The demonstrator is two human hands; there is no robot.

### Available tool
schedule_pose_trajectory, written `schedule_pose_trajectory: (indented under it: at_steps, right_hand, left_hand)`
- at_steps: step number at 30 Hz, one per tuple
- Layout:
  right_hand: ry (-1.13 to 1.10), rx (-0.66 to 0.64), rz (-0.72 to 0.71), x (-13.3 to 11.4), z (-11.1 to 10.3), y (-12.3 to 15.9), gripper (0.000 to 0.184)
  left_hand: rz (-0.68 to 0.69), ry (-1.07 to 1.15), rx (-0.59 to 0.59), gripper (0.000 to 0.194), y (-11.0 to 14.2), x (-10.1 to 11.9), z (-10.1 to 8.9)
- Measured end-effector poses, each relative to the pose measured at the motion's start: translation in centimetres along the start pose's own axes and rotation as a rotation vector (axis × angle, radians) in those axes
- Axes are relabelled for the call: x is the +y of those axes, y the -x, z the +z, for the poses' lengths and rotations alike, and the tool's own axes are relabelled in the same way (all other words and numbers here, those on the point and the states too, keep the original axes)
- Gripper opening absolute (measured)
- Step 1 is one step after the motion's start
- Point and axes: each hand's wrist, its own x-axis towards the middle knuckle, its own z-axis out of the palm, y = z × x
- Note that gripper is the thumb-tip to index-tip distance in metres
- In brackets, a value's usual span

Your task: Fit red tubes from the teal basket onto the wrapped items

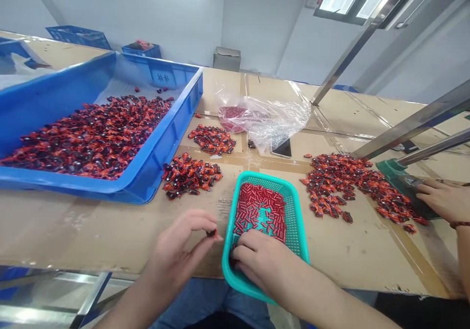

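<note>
My left hand [179, 248] pinches a small black-and-red part [211, 233] between thumb and fingertips, just left of the green basket. Into the near left corner of the green plastic basket [301, 226] reaches my right hand [259, 258], its fingers curled down. Whatever those fingertips grip is hidden. Many short dark red metallic tubes [260, 201] lie in the basket, with green mesh showing in its middle. Beyond my left hand sits a pile of black-and-orange parts [191, 175], and behind that a second pile [213, 139].
A large blue bin [143, 194] of similar parts fills the left. Behind the basket are a clear plastic bag [282, 118] and a phone [282, 148]. Another pile [330, 179] lies right, near metal posts [414, 121] and a co-worker's hand [440, 199] on a green device [391, 170].
</note>
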Motion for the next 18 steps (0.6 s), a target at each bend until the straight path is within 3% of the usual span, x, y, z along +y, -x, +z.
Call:
schedule_pose_trajectory:
  at_steps: [4,8,12,15,18]
  right_hand:
    - [0.134,-0.240,-0.028,1.2,0.5,0.3,0.022]
    - [0.147,-0.283,0.043,1.2,-0.4,0.3,0.011]
    - [-0.103,-0.083,0.114,-0.2,-1.5,0.1,0.005]
    - [-0.265,0.107,0.016,-1.5,-1.5,0.0,0.002]
    - [-0.248,0.158,-0.088,-2.4,-1.1,-0.1,0.004]
  left_hand:
    - [-0.053,0.162,0.052,0.011,0.2,1.2,0.5]
    - [-0.020,0.176,0.028,0.008,0.2,1.8,0.4]
    - [0.003,0.174,0.037,0.014,0.4,2.4,0.5]
    - [0.019,0.186,0.061,0.017,0.6,2.8,0.8]
    - [0.047,0.211,0.054,0.015,0.6,3.4,1.1]
